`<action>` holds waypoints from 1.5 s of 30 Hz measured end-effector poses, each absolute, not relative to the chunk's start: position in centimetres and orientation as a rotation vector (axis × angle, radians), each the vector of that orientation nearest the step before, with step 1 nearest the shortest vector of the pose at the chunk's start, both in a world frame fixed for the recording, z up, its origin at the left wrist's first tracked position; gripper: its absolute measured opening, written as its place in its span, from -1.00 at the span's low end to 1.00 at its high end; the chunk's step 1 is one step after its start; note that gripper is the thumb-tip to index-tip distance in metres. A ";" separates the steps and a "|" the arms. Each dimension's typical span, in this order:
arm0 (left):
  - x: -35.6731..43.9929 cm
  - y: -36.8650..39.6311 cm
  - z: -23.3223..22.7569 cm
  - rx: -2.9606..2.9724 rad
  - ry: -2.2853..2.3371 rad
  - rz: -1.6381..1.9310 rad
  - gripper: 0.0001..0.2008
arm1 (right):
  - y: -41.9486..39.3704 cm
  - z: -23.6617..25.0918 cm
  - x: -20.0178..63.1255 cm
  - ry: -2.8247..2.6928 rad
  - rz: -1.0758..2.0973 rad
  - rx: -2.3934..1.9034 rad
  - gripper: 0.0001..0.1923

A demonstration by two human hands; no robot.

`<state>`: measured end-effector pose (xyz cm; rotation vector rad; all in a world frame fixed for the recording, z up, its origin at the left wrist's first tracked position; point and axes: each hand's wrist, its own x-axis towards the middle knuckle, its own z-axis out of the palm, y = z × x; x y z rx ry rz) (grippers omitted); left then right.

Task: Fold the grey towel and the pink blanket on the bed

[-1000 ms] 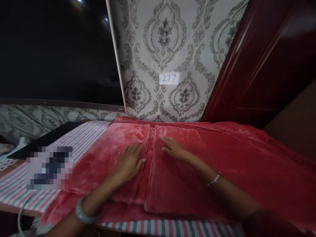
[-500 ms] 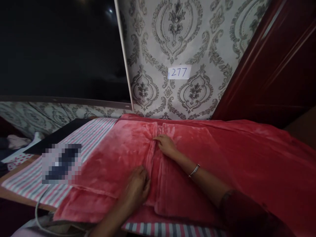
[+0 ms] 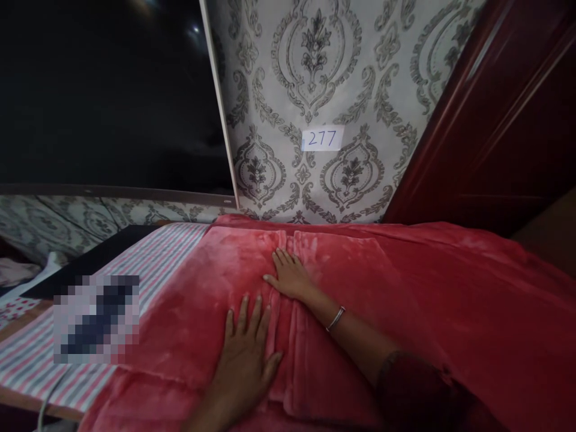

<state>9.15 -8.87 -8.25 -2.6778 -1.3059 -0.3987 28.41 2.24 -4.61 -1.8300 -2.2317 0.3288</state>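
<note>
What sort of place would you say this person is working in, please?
Probably a room in a home: patterned wallpaper covers the wall, a large dark screen hangs on it, and a glossy dark red door stands at the right. Both hands, left and right, lie flat on a red plush blanket.

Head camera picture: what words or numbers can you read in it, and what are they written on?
"277": handwritten on a small white label stuck on the patterned wallpaper, above the red blanket.
The patch on the striped cloth is blurred out, so nothing there can be read.
No other writing shows.
</note>
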 end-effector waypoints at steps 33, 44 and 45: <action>2.8 -1.6 -1.2 -2.850 -1.559 -0.549 -0.46 | 9.3 -5.0 29.0 -2.114 0.217 -1.984 -0.24; 2.7 10.6 -2.9 -2.319 -2.082 -0.078 -0.33 | 9.5 -5.0 29.2 -2.119 0.256 -1.970 -0.23; 2.6 10.4 -3.4 -2.300 -2.070 -0.089 -0.34 | 9.5 -5.0 29.3 -2.121 0.265 -1.971 -0.22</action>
